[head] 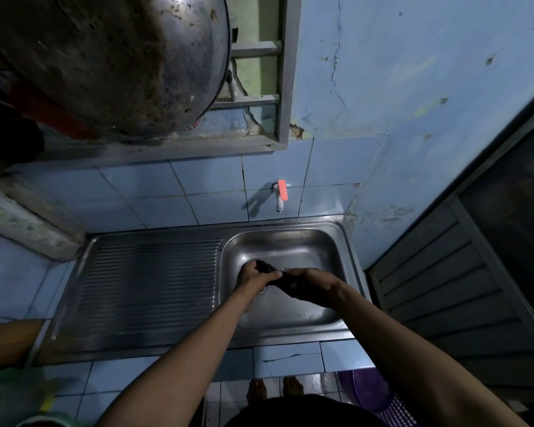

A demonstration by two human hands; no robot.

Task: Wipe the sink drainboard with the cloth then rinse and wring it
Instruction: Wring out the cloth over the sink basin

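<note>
Hands are gripping one dark cloth [282, 280] over the basin [315, 245], centre frame. Left hand [253, 277] and right hand [313, 286] are both clenching it, touching.

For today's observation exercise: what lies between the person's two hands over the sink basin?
In the head view, the dark cloth spans between the left hand and right hand, both gripping it above the sink basin.

Both forearms reaching forward and converging, left hand [253, 277] fisted round one end of a dark cloth [285, 280], right hand [313, 283] gripping the other, knuckles up
</note>
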